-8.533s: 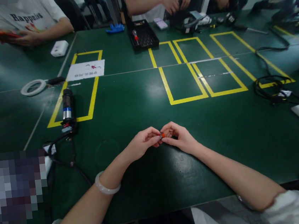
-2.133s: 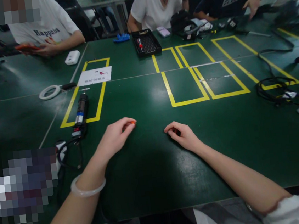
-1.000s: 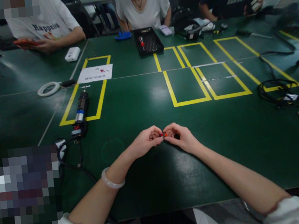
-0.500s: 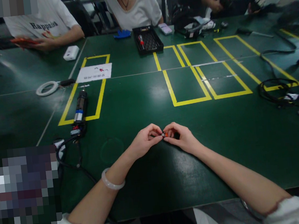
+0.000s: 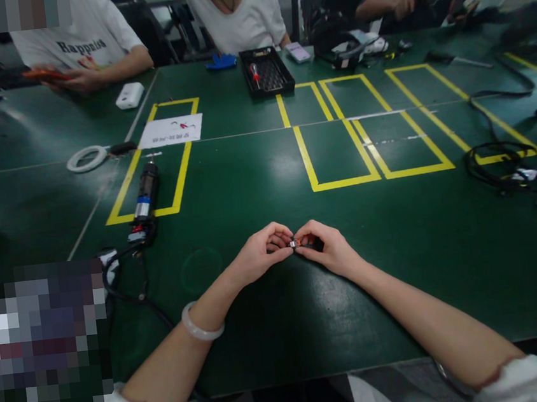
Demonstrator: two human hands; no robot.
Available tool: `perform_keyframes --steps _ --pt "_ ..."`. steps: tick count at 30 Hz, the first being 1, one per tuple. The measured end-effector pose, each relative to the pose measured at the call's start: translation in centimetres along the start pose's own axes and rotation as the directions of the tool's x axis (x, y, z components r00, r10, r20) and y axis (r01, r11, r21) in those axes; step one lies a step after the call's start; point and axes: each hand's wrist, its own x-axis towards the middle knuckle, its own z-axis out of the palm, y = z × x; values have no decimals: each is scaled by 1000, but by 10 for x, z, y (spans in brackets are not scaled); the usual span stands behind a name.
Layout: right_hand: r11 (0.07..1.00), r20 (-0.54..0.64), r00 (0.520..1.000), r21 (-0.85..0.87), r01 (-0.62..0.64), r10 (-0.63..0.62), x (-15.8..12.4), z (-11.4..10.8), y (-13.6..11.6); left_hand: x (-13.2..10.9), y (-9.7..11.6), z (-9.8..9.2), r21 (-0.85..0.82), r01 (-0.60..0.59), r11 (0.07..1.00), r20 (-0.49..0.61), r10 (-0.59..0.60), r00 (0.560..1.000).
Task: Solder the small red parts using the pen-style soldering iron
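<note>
Brought together since two seconds ago, the bare left hand [image 5: 261, 254] and bare right hand [image 5: 325, 245] pinch a tiny orange-and-silver part [image 5: 294, 244] between their fingertips, at six o'clock from the black plastic tray [image 5: 272, 92]. It's not set down; how much handling remains, I can't tell.

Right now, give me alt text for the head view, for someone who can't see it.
A person's left hand and right hand pinch a tiny orange-and-silver part over a dark green table. Beyond lie a black cylindrical device with a blue band, rectangles of yellow tape, and a black plastic tray holding a red-handled screwdriver.
</note>
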Motion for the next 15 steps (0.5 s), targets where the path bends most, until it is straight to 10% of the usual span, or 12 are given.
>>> perform_keyframes --steps 7,11,15 --pt "999 -16 999 7 -33 33 0 -1 3 -15 13 -71 429 30 903 -282 103 954" --pt "999 -8 999 -6 -47 47 0 -1 3 -45 8 -136 749 442 494 -589 190 786" --pt "998 -4 998 -16 -59 59 1 -2 1 -75 -12 -184 637 745 196 -766 54 641"
